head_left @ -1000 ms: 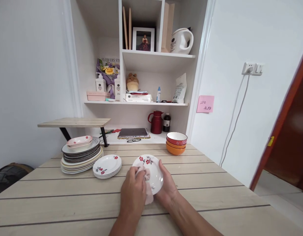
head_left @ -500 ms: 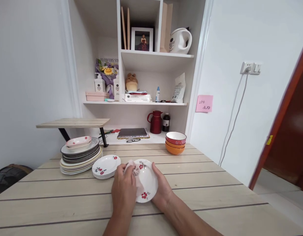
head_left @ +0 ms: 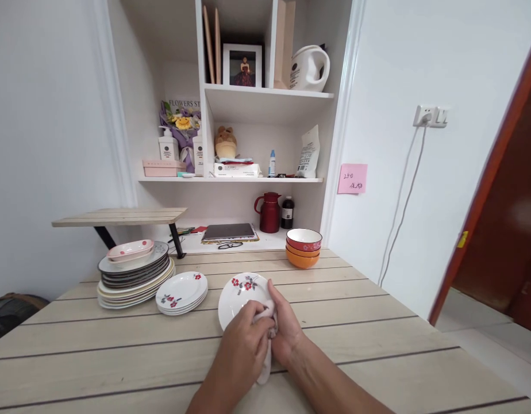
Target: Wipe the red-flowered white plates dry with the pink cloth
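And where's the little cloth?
In the head view, the cloth is low in the middle, bunched in the left hand at the held plate's right side, beside the right hand.

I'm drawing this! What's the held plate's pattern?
The held plate is white with red flowers and grey leaves, best in the head view.

White plate [head_left: 236,303] with red flowers [head_left: 247,286], grey leaves [head_left: 250,279]; pale pinkish cloth [head_left: 265,371].

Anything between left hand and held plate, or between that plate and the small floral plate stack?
Yes: the bunched cloth, pinched in the left hand at the right side of the held plate; exact contact is hidden. Between plate and small floral plate stack, nothing visible.
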Motion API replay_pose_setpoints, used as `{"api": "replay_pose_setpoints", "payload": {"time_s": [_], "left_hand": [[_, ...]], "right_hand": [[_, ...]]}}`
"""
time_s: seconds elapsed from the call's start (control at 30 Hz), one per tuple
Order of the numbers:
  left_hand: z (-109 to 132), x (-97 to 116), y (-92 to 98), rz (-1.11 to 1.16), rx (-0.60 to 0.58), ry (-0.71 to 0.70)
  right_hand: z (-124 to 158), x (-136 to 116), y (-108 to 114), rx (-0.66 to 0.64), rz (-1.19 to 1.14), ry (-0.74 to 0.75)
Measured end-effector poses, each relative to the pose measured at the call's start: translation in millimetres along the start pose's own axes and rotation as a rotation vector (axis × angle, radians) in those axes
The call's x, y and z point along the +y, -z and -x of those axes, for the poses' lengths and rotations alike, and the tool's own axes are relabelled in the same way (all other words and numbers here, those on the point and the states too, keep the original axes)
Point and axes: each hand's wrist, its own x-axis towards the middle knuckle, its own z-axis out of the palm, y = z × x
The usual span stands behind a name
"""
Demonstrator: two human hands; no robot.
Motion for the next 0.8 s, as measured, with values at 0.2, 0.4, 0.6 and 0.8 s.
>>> {"api": "replay_pose_setpoints", "payload": {"time_s": [0.2, 0.4, 0.6, 0.8], "left_hand": [[-3.0, -13.6, 2.8, -0.299, 0.183, 0.301], [-0.6, -35.5, 13.9, -0.393, 0.395, 0.539], [-0.7, -24.1, -1.6, -0.275, 0.180, 0.255], [0.7, -1.7, -7.1, -0.099, -0.034, 0.044]], "right_hand": [[-6.4, -8.1, 2.7, -0.130, -0.056, 0.164], [-7.5, -1.7, 3.7, -0.201, -0.008, 0.130], [-7.5, 5.1, 3.1, -0.103, 0.015, 0.061], [-7.6, 3.0, 9.6, 0.012, 0.100, -0.001]]}}
